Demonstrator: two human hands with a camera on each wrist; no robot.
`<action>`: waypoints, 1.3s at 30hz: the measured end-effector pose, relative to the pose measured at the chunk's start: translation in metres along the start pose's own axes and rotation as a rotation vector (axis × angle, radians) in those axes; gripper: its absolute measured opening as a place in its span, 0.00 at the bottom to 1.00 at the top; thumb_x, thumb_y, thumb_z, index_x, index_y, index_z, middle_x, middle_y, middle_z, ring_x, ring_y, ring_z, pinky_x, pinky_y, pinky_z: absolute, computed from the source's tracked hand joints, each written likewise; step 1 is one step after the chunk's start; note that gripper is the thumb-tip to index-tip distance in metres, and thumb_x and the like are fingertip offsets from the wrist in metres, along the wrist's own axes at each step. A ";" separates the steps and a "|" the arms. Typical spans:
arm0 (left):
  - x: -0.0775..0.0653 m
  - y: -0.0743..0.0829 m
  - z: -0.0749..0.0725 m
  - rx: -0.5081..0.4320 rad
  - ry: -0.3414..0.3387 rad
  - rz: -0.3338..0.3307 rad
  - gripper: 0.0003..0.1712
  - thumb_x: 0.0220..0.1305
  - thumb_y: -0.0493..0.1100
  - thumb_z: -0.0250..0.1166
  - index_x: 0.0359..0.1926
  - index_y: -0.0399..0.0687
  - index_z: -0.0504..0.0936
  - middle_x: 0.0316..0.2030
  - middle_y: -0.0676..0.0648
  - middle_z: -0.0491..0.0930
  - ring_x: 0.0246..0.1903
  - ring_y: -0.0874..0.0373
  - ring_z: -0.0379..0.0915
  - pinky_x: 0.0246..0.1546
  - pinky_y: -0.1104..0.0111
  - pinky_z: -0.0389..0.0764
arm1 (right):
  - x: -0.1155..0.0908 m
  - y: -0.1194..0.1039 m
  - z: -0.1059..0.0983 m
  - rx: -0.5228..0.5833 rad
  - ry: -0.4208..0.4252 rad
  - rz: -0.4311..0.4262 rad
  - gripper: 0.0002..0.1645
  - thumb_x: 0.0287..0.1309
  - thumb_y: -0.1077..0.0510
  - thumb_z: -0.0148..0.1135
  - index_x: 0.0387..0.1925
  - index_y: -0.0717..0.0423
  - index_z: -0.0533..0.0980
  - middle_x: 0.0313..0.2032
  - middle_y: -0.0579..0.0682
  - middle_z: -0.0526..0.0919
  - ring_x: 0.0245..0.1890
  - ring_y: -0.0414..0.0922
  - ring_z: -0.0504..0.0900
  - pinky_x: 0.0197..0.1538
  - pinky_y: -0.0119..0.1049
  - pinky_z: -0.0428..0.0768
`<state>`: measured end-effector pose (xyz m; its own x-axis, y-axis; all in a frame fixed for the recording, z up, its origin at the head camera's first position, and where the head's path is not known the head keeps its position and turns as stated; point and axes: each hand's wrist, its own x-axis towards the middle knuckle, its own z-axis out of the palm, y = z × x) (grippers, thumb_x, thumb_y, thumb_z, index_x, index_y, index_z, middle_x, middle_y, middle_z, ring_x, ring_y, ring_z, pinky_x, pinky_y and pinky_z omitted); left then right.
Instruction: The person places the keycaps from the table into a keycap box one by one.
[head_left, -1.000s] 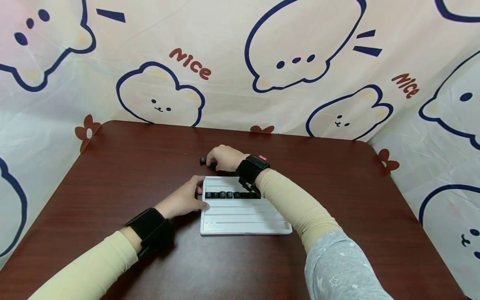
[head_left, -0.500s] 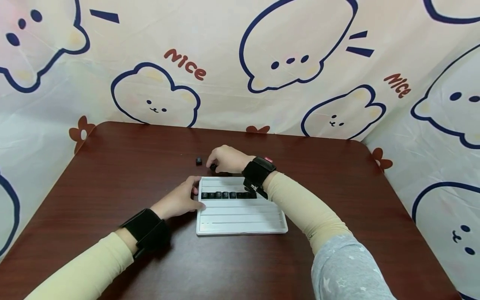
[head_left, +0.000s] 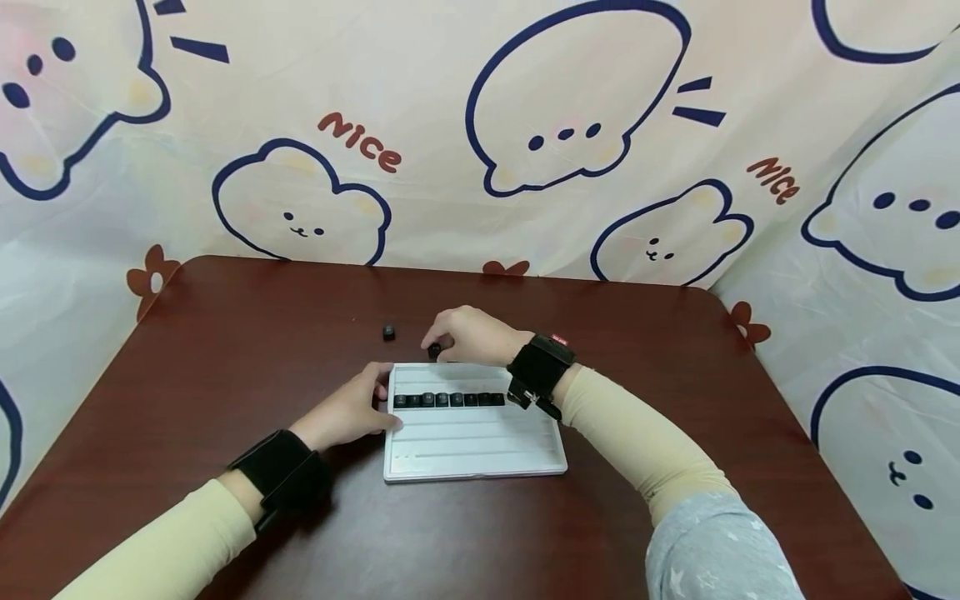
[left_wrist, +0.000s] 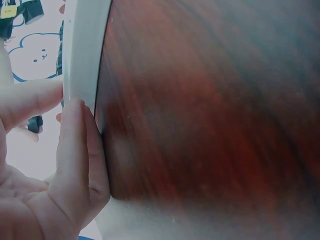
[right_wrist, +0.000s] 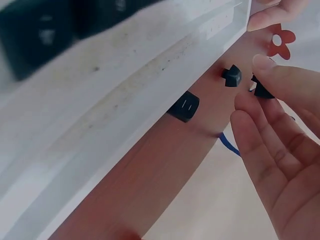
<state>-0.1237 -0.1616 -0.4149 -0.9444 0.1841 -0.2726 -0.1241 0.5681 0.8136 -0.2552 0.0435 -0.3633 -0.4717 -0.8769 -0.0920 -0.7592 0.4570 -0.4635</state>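
Note:
A white ridged tray point(head_left: 476, 446) lies on the table, with a row of several black keycaps point(head_left: 450, 400) across it. My left hand point(head_left: 347, 412) holds the tray's left edge, thumb on top; in the left wrist view the fingers point(left_wrist: 75, 145) lie against its side. Just beyond the far edge, my right hand point(head_left: 480, 335) pinches a black keycap point(right_wrist: 262, 90) between thumb and fingertips. One loose keycap point(head_left: 388, 332) stands on the table to the left of that hand. In the right wrist view another keycap point(right_wrist: 186, 106) shows close behind the tray's edge, partly hidden by it.
The brown wooden table point(head_left: 637, 433) extends around the tray on all sides. A printed cloth point(head_left: 442, 75) hangs behind the table and at its sides. Black bands with cameras point(head_left: 542, 367) are strapped to both wrists.
My right hand has moved right and closer to the tray, carrying the pinched keycap away from the loose one. My left hand stays on the tray edge. The head view has shifted slightly.

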 end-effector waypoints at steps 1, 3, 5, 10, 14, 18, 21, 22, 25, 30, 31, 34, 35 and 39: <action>-0.001 -0.001 0.001 -0.005 -0.001 -0.001 0.50 0.57 0.34 0.76 0.73 0.29 0.57 0.46 0.38 0.70 0.43 0.48 0.69 0.38 0.62 0.74 | -0.003 0.000 0.001 0.007 0.002 -0.003 0.17 0.59 0.66 0.73 0.51 0.60 0.86 0.46 0.50 0.85 0.43 0.43 0.80 0.47 0.31 0.78; -0.004 -0.003 0.002 -0.015 -0.003 -0.002 0.50 0.56 0.33 0.76 0.73 0.29 0.57 0.46 0.38 0.69 0.41 0.48 0.70 0.37 0.62 0.75 | -0.010 0.000 0.003 0.017 0.000 -0.001 0.17 0.60 0.65 0.73 0.52 0.59 0.86 0.46 0.49 0.84 0.41 0.42 0.79 0.47 0.30 0.78; -0.006 -0.004 0.003 -0.023 -0.003 -0.006 0.50 0.56 0.33 0.77 0.73 0.28 0.57 0.46 0.38 0.69 0.40 0.49 0.70 0.36 0.62 0.76 | -0.016 0.000 0.005 0.020 0.001 -0.001 0.17 0.60 0.65 0.72 0.52 0.59 0.86 0.45 0.48 0.84 0.40 0.41 0.79 0.46 0.30 0.78; -0.010 -0.005 0.004 -0.034 0.004 -0.009 0.52 0.55 0.32 0.77 0.74 0.28 0.56 0.45 0.37 0.69 0.38 0.50 0.70 0.35 0.62 0.76 | -0.031 0.003 0.008 0.012 0.024 0.008 0.17 0.61 0.65 0.72 0.52 0.59 0.86 0.43 0.47 0.83 0.39 0.40 0.78 0.45 0.30 0.78; -0.009 -0.004 0.005 -0.035 0.002 -0.007 0.52 0.55 0.32 0.76 0.74 0.27 0.55 0.45 0.37 0.69 0.36 0.51 0.70 0.35 0.62 0.77 | -0.044 0.006 0.008 0.000 0.052 0.016 0.16 0.60 0.65 0.73 0.51 0.58 0.86 0.42 0.46 0.83 0.38 0.39 0.78 0.44 0.30 0.78; -0.008 -0.001 0.004 -0.026 -0.001 -0.005 0.52 0.56 0.32 0.76 0.74 0.28 0.55 0.46 0.37 0.70 0.36 0.51 0.70 0.35 0.62 0.77 | -0.056 0.009 0.007 0.008 0.065 0.022 0.16 0.59 0.65 0.74 0.50 0.57 0.87 0.42 0.44 0.83 0.38 0.39 0.77 0.44 0.30 0.78; -0.007 0.000 0.003 -0.021 -0.006 -0.002 0.52 0.56 0.33 0.76 0.74 0.28 0.55 0.46 0.37 0.69 0.35 0.51 0.70 0.35 0.61 0.76 | -0.065 0.010 0.007 0.003 0.068 0.027 0.16 0.58 0.65 0.75 0.50 0.57 0.87 0.42 0.45 0.84 0.37 0.38 0.77 0.43 0.30 0.78; -0.007 0.000 0.003 -0.020 -0.007 -0.001 0.52 0.57 0.33 0.76 0.75 0.28 0.54 0.46 0.37 0.69 0.35 0.51 0.70 0.35 0.61 0.76 | -0.067 0.010 0.007 -0.001 0.069 0.031 0.16 0.58 0.65 0.75 0.49 0.57 0.87 0.43 0.46 0.84 0.37 0.38 0.78 0.43 0.30 0.79; -0.006 0.001 0.003 -0.017 -0.010 0.000 0.52 0.57 0.33 0.76 0.75 0.28 0.54 0.46 0.37 0.69 0.34 0.51 0.69 0.35 0.61 0.76 | -0.075 0.012 0.007 -0.005 0.066 0.044 0.16 0.58 0.65 0.74 0.49 0.58 0.87 0.43 0.47 0.84 0.36 0.38 0.78 0.42 0.29 0.79; -0.005 0.002 0.003 -0.010 -0.008 -0.002 0.52 0.57 0.34 0.76 0.75 0.29 0.54 0.46 0.37 0.69 0.35 0.51 0.69 0.34 0.61 0.76 | -0.086 0.017 0.008 -0.003 0.068 0.080 0.15 0.59 0.65 0.74 0.49 0.59 0.87 0.43 0.48 0.84 0.35 0.37 0.78 0.40 0.29 0.79; -0.005 0.002 0.003 -0.007 -0.008 -0.001 0.52 0.57 0.34 0.76 0.75 0.29 0.54 0.46 0.37 0.69 0.35 0.50 0.69 0.34 0.62 0.75 | -0.087 0.018 0.008 -0.005 0.070 0.083 0.15 0.59 0.65 0.74 0.49 0.59 0.87 0.43 0.48 0.84 0.34 0.37 0.78 0.40 0.29 0.79; -0.004 0.003 0.003 -0.004 -0.006 0.000 0.52 0.57 0.34 0.76 0.75 0.29 0.55 0.46 0.37 0.69 0.36 0.50 0.69 0.34 0.62 0.75 | -0.092 0.020 0.009 -0.012 0.076 0.091 0.15 0.58 0.66 0.74 0.48 0.58 0.87 0.43 0.48 0.85 0.34 0.37 0.78 0.40 0.29 0.79; -0.004 0.003 0.003 -0.005 -0.006 0.003 0.52 0.57 0.34 0.76 0.75 0.29 0.55 0.46 0.37 0.69 0.36 0.50 0.69 0.34 0.62 0.75 | -0.093 0.021 0.010 -0.015 0.075 0.093 0.15 0.57 0.66 0.74 0.48 0.58 0.87 0.44 0.48 0.85 0.34 0.37 0.78 0.40 0.29 0.79; -0.003 0.003 0.003 -0.018 -0.006 0.016 0.52 0.57 0.33 0.76 0.75 0.28 0.54 0.46 0.36 0.69 0.36 0.49 0.69 0.34 0.61 0.77 | -0.099 0.022 0.011 -0.024 0.068 0.115 0.15 0.57 0.67 0.74 0.47 0.57 0.87 0.43 0.47 0.84 0.34 0.38 0.77 0.38 0.30 0.78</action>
<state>-0.1202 -0.1584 -0.4131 -0.9444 0.1975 -0.2628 -0.1148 0.5508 0.8267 -0.2204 0.1387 -0.3742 -0.5853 -0.8066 -0.0826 -0.7082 0.5581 -0.4323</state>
